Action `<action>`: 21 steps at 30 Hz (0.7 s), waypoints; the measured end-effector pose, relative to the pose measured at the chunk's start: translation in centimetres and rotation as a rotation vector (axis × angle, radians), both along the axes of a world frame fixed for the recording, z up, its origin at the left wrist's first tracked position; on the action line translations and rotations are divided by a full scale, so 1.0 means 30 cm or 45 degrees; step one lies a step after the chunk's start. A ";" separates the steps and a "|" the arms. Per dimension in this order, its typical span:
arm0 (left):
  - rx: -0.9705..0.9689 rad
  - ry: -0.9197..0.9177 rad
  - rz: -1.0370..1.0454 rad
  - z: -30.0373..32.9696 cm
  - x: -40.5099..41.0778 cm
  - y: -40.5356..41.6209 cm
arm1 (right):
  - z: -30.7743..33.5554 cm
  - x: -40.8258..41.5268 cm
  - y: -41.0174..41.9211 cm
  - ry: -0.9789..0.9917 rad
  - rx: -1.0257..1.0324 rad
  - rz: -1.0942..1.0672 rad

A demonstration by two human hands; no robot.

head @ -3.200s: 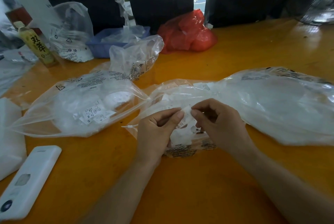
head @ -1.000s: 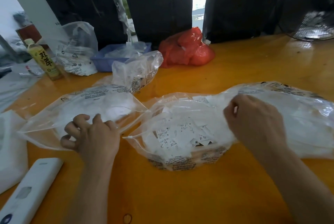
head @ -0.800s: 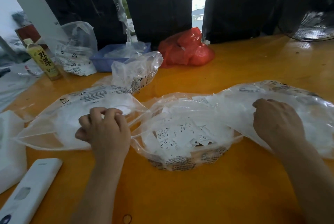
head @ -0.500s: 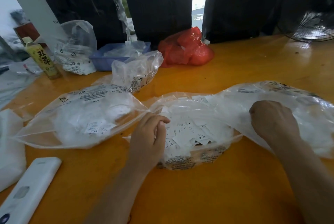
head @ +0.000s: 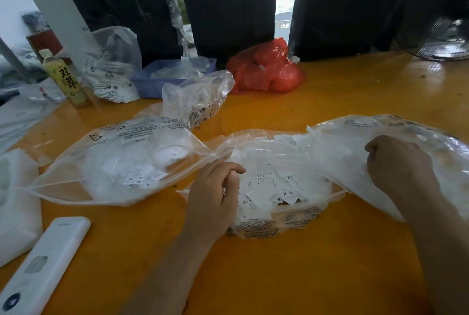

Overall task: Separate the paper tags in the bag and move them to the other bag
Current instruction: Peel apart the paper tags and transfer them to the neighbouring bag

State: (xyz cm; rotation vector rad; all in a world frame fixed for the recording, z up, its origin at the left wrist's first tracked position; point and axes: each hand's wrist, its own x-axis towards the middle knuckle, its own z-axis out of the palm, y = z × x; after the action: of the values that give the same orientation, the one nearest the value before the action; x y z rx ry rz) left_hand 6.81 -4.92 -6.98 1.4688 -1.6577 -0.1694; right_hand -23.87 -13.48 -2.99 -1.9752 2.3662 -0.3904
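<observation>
Three clear plastic bags lie side by side on the orange table [head: 291,276]. The left bag [head: 114,162] holds white paper tags. The middle bag [head: 266,228] lies open with a heap of printed paper tags [head: 274,187] inside. My left hand [head: 215,198] reaches into its left side, thumb and fingers pinched together among the tags; what they hold is mostly hidden. The right bag [head: 342,144] overlaps the middle one. My right hand [head: 398,165] is a fist on top of it, gripping its film.
A white remote-like device [head: 45,264] and a white packet [head: 15,200] lie at the near left. Behind stand a tea bottle [head: 66,78], a blue tray [head: 157,81], a small clear bag [head: 198,98], a red bag [head: 266,71] and a fan [head: 441,43].
My left hand left the left bag and moved right into the middle bag. My right hand shifted from the middle bag onto the right bag and closed there.
</observation>
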 end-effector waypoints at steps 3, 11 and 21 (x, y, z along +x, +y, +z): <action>0.001 0.018 -0.014 -0.003 0.000 -0.001 | -0.019 -0.014 -0.004 0.116 0.197 -0.001; -0.021 0.050 -0.033 -0.003 0.000 0.004 | -0.004 -0.020 -0.003 0.071 -0.042 -0.062; 0.027 0.321 -0.332 0.012 -0.047 0.020 | 0.018 0.250 0.155 -1.252 -0.129 0.589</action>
State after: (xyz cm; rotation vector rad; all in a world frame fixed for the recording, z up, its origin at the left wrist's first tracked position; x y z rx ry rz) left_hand 5.39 -4.31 -6.62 1.1873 -1.6355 -0.4974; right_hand -16.38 -8.82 -2.45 -1.6770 1.2761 -1.1235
